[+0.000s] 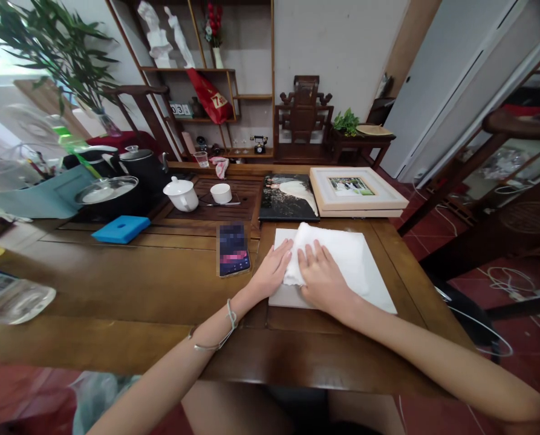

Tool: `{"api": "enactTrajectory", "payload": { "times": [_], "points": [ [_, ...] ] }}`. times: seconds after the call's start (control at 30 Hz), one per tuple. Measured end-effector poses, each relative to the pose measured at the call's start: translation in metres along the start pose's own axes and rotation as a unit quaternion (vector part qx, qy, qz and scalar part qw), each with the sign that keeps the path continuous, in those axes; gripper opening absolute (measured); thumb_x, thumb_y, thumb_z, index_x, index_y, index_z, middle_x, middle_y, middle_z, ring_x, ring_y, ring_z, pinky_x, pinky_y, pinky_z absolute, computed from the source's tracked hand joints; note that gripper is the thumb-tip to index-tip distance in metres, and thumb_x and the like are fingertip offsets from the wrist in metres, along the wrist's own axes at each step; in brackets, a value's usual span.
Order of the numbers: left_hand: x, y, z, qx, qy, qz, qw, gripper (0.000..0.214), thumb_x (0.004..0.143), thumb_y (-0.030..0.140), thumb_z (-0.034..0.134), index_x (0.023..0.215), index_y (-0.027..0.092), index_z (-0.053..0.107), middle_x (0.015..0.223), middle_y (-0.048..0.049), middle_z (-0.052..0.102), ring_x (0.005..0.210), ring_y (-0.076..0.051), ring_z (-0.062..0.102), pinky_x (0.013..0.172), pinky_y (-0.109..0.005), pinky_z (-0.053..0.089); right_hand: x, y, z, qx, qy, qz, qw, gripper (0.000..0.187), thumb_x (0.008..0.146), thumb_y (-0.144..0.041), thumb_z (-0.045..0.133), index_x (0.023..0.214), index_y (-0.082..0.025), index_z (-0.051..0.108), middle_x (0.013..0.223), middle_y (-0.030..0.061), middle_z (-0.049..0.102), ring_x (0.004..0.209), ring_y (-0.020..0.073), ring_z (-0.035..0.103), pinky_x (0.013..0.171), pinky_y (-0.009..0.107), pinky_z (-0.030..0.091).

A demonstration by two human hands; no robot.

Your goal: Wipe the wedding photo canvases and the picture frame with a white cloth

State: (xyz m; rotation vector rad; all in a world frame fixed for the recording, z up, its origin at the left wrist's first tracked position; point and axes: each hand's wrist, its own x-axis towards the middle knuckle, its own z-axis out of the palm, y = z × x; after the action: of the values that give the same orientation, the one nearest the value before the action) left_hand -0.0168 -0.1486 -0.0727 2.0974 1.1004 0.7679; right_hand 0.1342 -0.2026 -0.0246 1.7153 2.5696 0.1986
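Observation:
A folded white cloth point(349, 257) lies on a flat white board point(378, 293) at the table's right side. My right hand point(323, 278) rests flat on the cloth, fingers stretched out and slightly apart. At the left edge of the board, my left hand point(273, 269) lies with fingers extended, its fingertips touching the cloth's left side. Neither hand is closed around anything. A smartphone point(234, 249) with its screen lit lies just left of my left hand.
Behind the board are a dark photo panel point(288, 196) and a pale wooden picture frame point(358, 190). A tea tray point(247, 208) holds a white lidded teapot point(182, 194) and a cup point(221, 193). Farther left sit a blue box point(121, 229) and a glass-lidded pot point(109, 199).

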Motion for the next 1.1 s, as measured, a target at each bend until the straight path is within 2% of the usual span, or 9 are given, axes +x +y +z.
{"api": "enactTrajectory", "payload": {
  "times": [0.17, 0.27, 0.33, 0.43, 0.53, 0.67, 0.8, 0.97, 1.1],
  "points": [
    [0.000, 0.000, -0.002, -0.027, 0.042, 0.003, 0.999, 0.053, 0.103, 0.041, 0.021, 0.139, 0.016, 0.051, 0.146, -0.0096, 0.051, 0.141, -0.020, 0.042, 0.121, -0.044, 0.025, -0.047, -0.036, 0.000, 0.000, 0.035, -0.127, 0.991, 0.073, 0.075, -0.021, 0.058, 0.140, 0.009, 0.043, 0.144, 0.0330, 0.042, 0.137, 0.0445, 0.036, 0.113, 0.055, 0.031],
    [-0.002, 0.000, -0.001, 0.014, 0.028, 0.016, 0.999, 0.052, 0.103, 0.037, 0.022, 0.137, 0.014, 0.053, 0.145, -0.0111, 0.052, 0.141, -0.022, 0.041, 0.120, -0.047, 0.026, -0.076, -0.019, -0.008, 0.064, 0.018, -0.174, 0.982, 0.075, 0.072, -0.025, 0.058, 0.141, 0.002, 0.046, 0.148, 0.0259, 0.042, 0.140, 0.0391, 0.034, 0.115, 0.051, 0.031],
    [-0.002, 0.000, 0.000, 0.050, 0.006, 0.034, 0.998, 0.049, 0.103, 0.033, 0.024, 0.138, 0.014, 0.051, 0.147, -0.0122, 0.050, 0.143, -0.023, 0.038, 0.120, -0.049, 0.026, -0.081, 0.005, -0.012, 0.096, 0.002, -0.158, 0.983, 0.072, 0.070, -0.022, 0.055, 0.139, -0.005, 0.051, 0.147, 0.0187, 0.047, 0.143, 0.0361, 0.029, 0.117, 0.052, 0.027],
    [-0.002, -0.003, 0.002, 0.096, -0.017, 0.056, 0.994, 0.045, 0.100, 0.027, 0.032, 0.139, 0.013, 0.050, 0.149, -0.0142, 0.046, 0.144, -0.025, 0.036, 0.120, -0.053, 0.024, -0.069, 0.044, -0.008, 0.115, 0.001, -0.095, 0.989, 0.070, 0.069, -0.017, 0.051, 0.139, -0.009, 0.053, 0.144, 0.0121, 0.052, 0.145, 0.0344, 0.024, 0.118, 0.054, 0.024],
    [-0.002, -0.005, 0.002, 0.115, -0.022, 0.061, 0.991, 0.045, 0.097, 0.024, 0.039, 0.139, 0.012, 0.049, 0.151, -0.0156, 0.043, 0.145, -0.026, 0.033, 0.119, -0.054, 0.023, -0.042, 0.074, 0.004, 0.135, 0.015, -0.054, 0.989, 0.074, 0.069, -0.013, 0.048, 0.144, -0.008, 0.046, 0.150, 0.0112, 0.045, 0.146, 0.0329, 0.022, 0.117, 0.054, 0.025],
    [-0.001, -0.005, 0.001, 0.117, -0.024, 0.064, 0.991, 0.044, 0.098, 0.024, 0.039, 0.139, 0.013, 0.049, 0.151, -0.0160, 0.043, 0.145, -0.027, 0.034, 0.119, -0.054, 0.024, -0.010, 0.091, 0.015, 0.151, 0.028, -0.029, 0.988, 0.078, 0.069, -0.011, 0.046, 0.148, -0.011, 0.040, 0.154, 0.0105, 0.039, 0.146, 0.0311, 0.020, 0.117, 0.055, 0.025],
    [-0.002, -0.007, 0.001, 0.114, -0.021, 0.066, 0.991, 0.044, 0.098, 0.025, 0.039, 0.138, 0.013, 0.050, 0.150, -0.0162, 0.045, 0.145, -0.027, 0.035, 0.119, -0.054, 0.024, -0.026, 0.070, 0.013, 0.111, 0.026, -0.029, 0.993, 0.077, 0.068, -0.010, 0.047, 0.145, -0.009, 0.044, 0.153, 0.0132, 0.041, 0.146, 0.0346, 0.021, 0.116, 0.058, 0.025],
    [-0.001, -0.010, 0.003, 0.102, -0.012, 0.066, 0.993, 0.043, 0.097, 0.024, 0.041, 0.138, 0.016, 0.051, 0.150, -0.0143, 0.045, 0.144, -0.026, 0.036, 0.119, -0.055, 0.024, -0.101, 0.023, 0.007, 0.075, 0.019, -0.057, 0.995, 0.084, 0.062, -0.011, 0.052, 0.146, -0.005, 0.042, 0.154, 0.0166, 0.037, 0.144, 0.0411, 0.022, 0.112, 0.061, 0.032],
    [-0.001, -0.010, 0.003, 0.098, -0.015, 0.064, 0.993, 0.043, 0.097, 0.024, 0.041, 0.138, 0.017, 0.051, 0.150, -0.0138, 0.045, 0.144, -0.026, 0.035, 0.119, -0.055, 0.023, -0.124, 0.028, 0.001, 0.115, -0.003, -0.073, 0.991, 0.090, 0.059, -0.012, 0.050, 0.148, -0.013, 0.040, 0.153, 0.0091, 0.039, 0.144, 0.0347, 0.026, 0.112, 0.057, 0.037]
  ]
}}
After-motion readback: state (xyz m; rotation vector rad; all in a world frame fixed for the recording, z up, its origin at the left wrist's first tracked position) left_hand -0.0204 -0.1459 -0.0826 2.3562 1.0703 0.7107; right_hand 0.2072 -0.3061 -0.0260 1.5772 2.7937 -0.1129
